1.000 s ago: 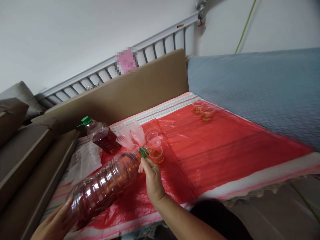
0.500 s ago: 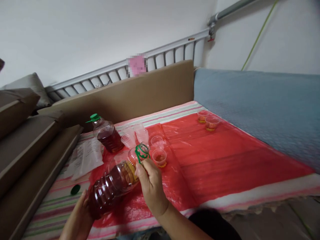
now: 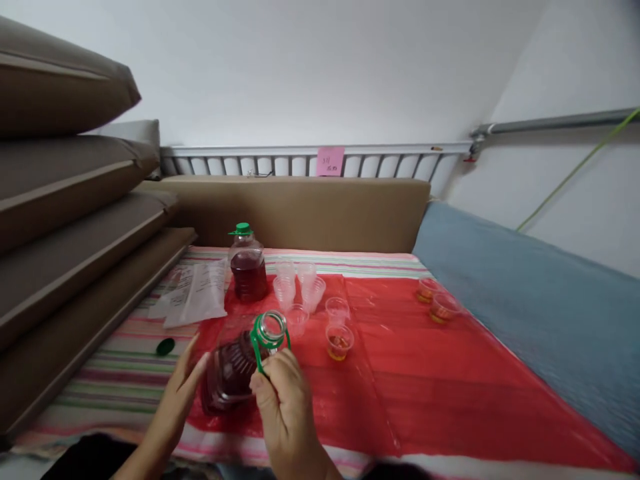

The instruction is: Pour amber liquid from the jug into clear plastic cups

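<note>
My right hand [image 3: 287,403] is closed around the green carrying handle [image 3: 258,347] at the neck of a clear plastic bottle [image 3: 227,373] of dark red liquid. The bottle is uncapped and leans, its mouth towards the upper right, over the red plastic sheet [image 3: 415,373]. At the bottle's lower left side is my left hand [image 3: 180,387], fingers stretched and apart; whether it touches the bottle I cannot tell. Just beyond the bottle's mouth stands a clear plastic cup [image 3: 339,343] with a little amber liquid. Behind that cup is another clear cup [image 3: 337,309].
A second bottle [image 3: 249,273], green-capped, stands at the back left near several clear cups [image 3: 285,290]. Two cups with amber liquid [image 3: 444,308] stand at the right. A loose green cap [image 3: 165,346] and plastic bags [image 3: 197,293] lie left. Stacked cushions [image 3: 65,173] border the left side.
My view has levelled and turned. The held bottle has tipped to a more upright lean, and my left hand has opened out at its side. My right hand still grips the handle.
</note>
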{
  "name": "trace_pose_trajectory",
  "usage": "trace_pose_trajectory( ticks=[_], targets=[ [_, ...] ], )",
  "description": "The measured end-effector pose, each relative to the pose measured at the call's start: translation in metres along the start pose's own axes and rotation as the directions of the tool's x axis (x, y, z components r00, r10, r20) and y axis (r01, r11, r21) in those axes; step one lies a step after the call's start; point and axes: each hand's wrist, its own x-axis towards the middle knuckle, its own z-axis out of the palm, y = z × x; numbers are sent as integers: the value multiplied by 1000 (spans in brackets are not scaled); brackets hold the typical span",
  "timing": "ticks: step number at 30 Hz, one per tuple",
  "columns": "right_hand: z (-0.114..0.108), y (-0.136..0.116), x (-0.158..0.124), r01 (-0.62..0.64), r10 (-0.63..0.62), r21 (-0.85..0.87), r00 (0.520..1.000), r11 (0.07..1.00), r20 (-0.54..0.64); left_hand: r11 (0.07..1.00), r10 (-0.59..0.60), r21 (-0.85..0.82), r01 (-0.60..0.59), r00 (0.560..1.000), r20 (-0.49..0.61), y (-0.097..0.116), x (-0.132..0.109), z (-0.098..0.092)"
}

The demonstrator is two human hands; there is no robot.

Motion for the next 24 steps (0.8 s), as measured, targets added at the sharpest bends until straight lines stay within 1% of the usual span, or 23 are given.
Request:
trace_pose_trajectory(
  ticks=[1,2,4,5,6,8,9,11,12,13,15,17,18,19,20,21,22,24],
  targets=[
    [5,-3,1,11,-10,-16,1000,1000,22,994,104,17,-106,992,65,7,0,-5],
    [10,-7,2,21,-20,-37,999,999,40,977,207,27,-213,967,148,14,1,-10],
    [21,-13,4,42,-35,-84,996,996,82,913,377,45,-405,881,284,25,1,-15],
    [27,-17,5,52,-41,-108,994,993,103,874,436,75,-481,842,317,29,2,-16],
    [31,-22,6,61,-45,-129,991,990,125,838,477,115,-533,819,321,31,4,-17],
    [38,-31,9,88,-63,-143,984,986,168,789,527,176,-589,796,298,30,8,-19],
    [39,-35,11,104,-79,-133,980,986,181,778,534,199,-595,795,289,28,10,-21],
    [34,-38,15,127,-107,-110,979,986,172,780,520,237,-579,810,271,24,15,-26],
    [27,-35,17,127,-110,-118,983,985,144,789,502,255,-559,826,257,23,18,-30],
    [16,-28,19,114,-100,-149,990,982,101,802,479,270,-532,844,240,22,21,-34],
    [-12,-1,19,33,-39,-275,999,961,-15,830,437,283,-480,876,206,20,26,-42],
    [-47,39,16,-113,62,-412,989,904,-136,845,413,282,-454,890,193,18,29,-47],
    [-64,61,12,-206,130,-478,974,854,-188,847,411,279,-452,891,194,17,31,-48],
    [-79,81,8,-311,215,-539,948,783,-234,848,412,276,-452,891,192,15,32,-48],
    [-91,99,3,-390,290,-587,921,709,-262,849,416,272,-454,890,186,12,33,-48],
    [-100,114,-3,-435,350,-616,899,657,-262,850,419,266,-454,890,180,9,34,-47],
    [-106,126,-9,-456,398,-632,885,627,-244,852,422,261,-453,891,168,6,35,-46],
    [-108,140,-18,-451,436,-642,878,620,-196,860,419,256,-442,897,141,-1,39,-45]
  ],
)
